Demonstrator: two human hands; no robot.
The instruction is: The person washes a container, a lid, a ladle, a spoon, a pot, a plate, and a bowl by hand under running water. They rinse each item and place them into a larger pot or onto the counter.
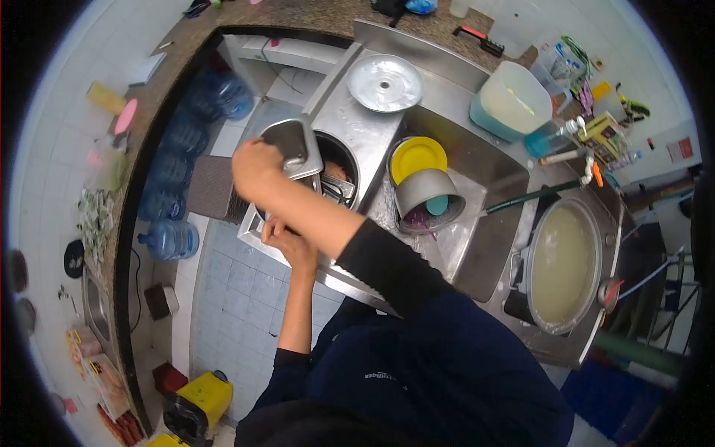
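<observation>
At the left end of the steel counter, my right hand is closed at the edge of a rectangular metal container, which is tilted. Below it, my left hand has curled fingers near the counter's corner; what they grip is hidden. Beside the container stands a dark round pot with metal pieces inside. A round metal lid lies behind them. In the sink are a yellow plate and a metal bowl tipped on its side.
A large pot of cloudy liquid stands to the right, near a green hose. Behind the sink is a plastic tub. Blue water jugs and a yellow bin stand to the left.
</observation>
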